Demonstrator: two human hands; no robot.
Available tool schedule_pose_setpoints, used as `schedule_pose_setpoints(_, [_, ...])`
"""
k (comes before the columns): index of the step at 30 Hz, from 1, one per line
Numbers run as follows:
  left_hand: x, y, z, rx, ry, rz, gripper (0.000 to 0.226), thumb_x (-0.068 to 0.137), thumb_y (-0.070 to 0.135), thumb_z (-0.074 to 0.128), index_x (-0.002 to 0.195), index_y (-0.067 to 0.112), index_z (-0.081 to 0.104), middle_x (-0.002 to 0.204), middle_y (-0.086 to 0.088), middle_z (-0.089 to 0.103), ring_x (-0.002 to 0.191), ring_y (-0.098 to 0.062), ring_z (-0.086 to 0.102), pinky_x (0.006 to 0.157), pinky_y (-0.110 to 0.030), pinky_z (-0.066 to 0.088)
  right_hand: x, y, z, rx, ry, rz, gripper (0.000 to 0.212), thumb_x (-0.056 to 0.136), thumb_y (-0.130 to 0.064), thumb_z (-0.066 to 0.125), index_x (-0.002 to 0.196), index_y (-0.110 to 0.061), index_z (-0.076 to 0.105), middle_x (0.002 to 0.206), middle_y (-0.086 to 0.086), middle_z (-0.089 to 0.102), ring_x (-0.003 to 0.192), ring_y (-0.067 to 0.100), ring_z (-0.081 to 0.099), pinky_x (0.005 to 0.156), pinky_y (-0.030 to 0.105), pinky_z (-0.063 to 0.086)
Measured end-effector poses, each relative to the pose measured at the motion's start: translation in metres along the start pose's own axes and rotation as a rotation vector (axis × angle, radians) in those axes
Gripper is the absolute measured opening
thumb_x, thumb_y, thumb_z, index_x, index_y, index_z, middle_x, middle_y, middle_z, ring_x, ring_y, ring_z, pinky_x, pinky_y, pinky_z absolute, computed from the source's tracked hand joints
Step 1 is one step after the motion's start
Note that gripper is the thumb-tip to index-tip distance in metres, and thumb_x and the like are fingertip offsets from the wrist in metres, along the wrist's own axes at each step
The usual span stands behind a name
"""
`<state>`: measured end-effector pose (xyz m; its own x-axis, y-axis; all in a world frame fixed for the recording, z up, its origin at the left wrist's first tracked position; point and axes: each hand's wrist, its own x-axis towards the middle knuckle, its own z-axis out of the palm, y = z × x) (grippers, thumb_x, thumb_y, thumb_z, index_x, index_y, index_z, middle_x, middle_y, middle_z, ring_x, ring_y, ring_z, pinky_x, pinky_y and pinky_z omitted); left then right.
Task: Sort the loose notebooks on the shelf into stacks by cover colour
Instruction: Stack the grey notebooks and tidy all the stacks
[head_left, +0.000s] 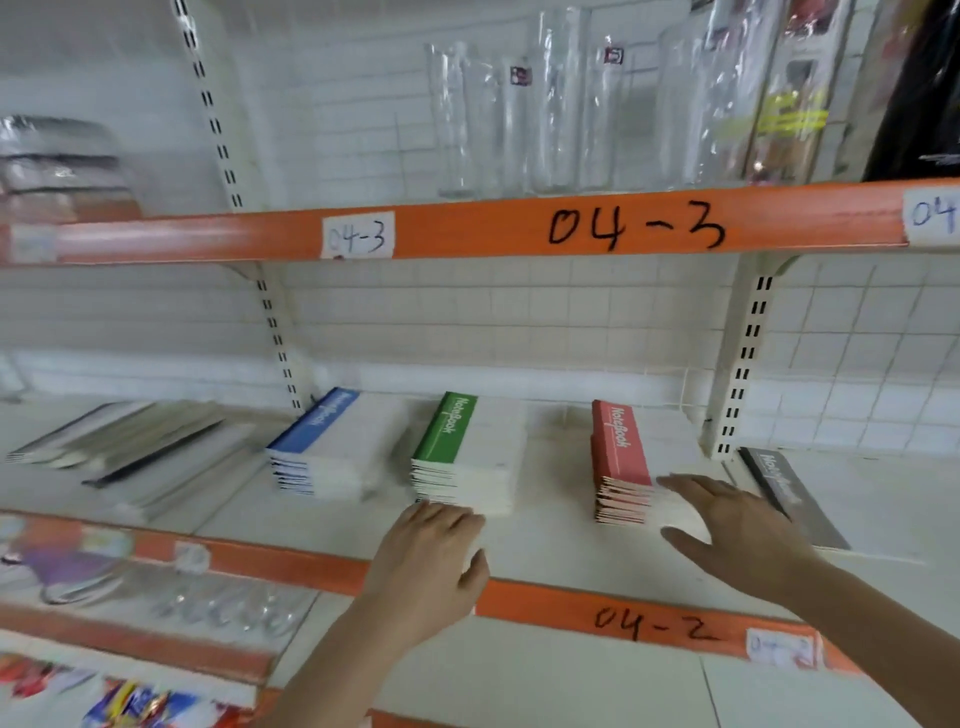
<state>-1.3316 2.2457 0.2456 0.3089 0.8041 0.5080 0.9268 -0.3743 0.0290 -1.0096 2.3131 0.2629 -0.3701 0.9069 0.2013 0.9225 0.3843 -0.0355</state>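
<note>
Three notebook stacks sit on the shelf (337, 525): blue stack (317, 449) at 9 o'clock, green stack (462, 457) centre, red stack (623, 465) at 3 o'clock. Left hand (434, 558) is spread open by the green stack's front; right hand (737, 525) is open flat beside the red one, holding nothing.

On the white shelf (332, 519) we see three stacks of notebooks side by side: a blue stack (317, 452), a green stack (465, 457) and a red stack (623, 467). Our left hand (431, 561) is near the front of the green stack, fingers bent. Our right hand (737, 530) is spread, fingertips at the red stack. A grey notebook (789, 493) lies just right of it.
</note>
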Motion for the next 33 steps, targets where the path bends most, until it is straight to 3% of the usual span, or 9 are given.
schedule_pose_setpoints(7, [-0.05,-0.072,-0.044,0.016,-0.002,-0.021,0.038,0.078,0.038,0.044,0.091,0.021,0.076,0.087,0.012,0.073,0.077,-0.007,0.068,0.083,-0.028,0.055,0.016,-0.101,0.008,0.076,0.098,-0.01,0.053,0.087,-0.043,0.062,0.134,-0.02,0.052,0.131,-0.002,0.057,0.114,0.022,0.057,0.09,0.029,0.043])
schedule_pose_setpoints(10, [-0.074,-0.1,-0.059,0.041,-0.015,-0.044,0.038,0.079,0.037,0.044,0.092,0.021,0.076,0.088,0.011,0.074,0.077,-0.007,0.069,0.082,-0.029,0.056,0.028,-0.145,0.009,0.119,0.136,-0.049,0.053,0.084,-0.037,0.068,0.132,-0.018,0.055,0.125,0.0,0.062,0.11,0.024,0.06,0.088,0.032,0.047])
schedule_pose_setpoints(16, [-0.116,-0.158,-0.078,0.082,-0.046,-0.154,0.039,0.079,0.038,0.044,0.093,0.019,0.076,0.085,0.008,0.074,0.076,-0.01,0.069,0.079,-0.03,0.057,0.056,-0.215,0.012,0.113,0.121,-0.194,0.053,0.089,-0.041,0.06,0.138,-0.025,0.047,0.136,-0.009,0.052,0.122,0.016,0.053,0.095,0.031,0.043])
schedule_pose_setpoints(20, [-0.132,-0.189,-0.088,0.089,-0.026,-0.19,0.038,0.076,0.036,0.044,0.09,0.019,0.075,0.08,0.009,0.072,0.071,-0.01,0.068,0.072,-0.024,0.056,0.084,-0.251,0.024,0.151,0.1,-0.272,0.05,0.084,-0.038,0.066,0.13,-0.022,0.055,0.122,-0.003,0.063,0.108,0.02,0.062,0.087,0.032,0.048])
schedule_pose_setpoints(25, [-0.144,-0.238,-0.096,0.133,-0.016,-0.253,0.038,0.077,0.037,0.046,0.093,0.021,0.076,0.083,0.012,0.072,0.074,-0.007,0.068,0.073,-0.023,0.054,0.127,-0.304,0.039,0.157,0.087,-0.392,0.052,0.079,-0.053,0.044,0.119,-0.025,0.063,0.106,-0.01,0.068,0.084,0.007,0.067,0.072,0.018,0.051])
schedule_pose_setpoints(30, [-0.152,-0.299,-0.104,0.166,-0.024,-0.377,0.04,0.079,0.038,0.046,0.097,0.019,0.076,0.088,0.009,0.074,0.078,-0.01,0.07,0.074,-0.029,0.056,0.177,-0.354,0.054,0.156,0.068,-0.472,0.051,0.076,-0.052,0.043,0.118,-0.03,0.062,0.11,-0.015,0.067,0.091,0.003,0.066,0.075,0.016,0.051])
schedule_pose_setpoints(33, [-0.156,-0.329,-0.108,0.2,-0.013,-0.452,0.041,0.08,0.038,0.046,0.097,0.017,0.076,0.087,0.007,0.075,0.077,-0.011,0.071,0.072,-0.029,0.056,0.21,-0.381,0.06,0.185,0.024,-0.507,0.049,0.086,-0.046,0.048,0.132,-0.029,0.054,0.128,-0.013,0.057,0.11,0.006,0.06,0.09,0.015,0.043])
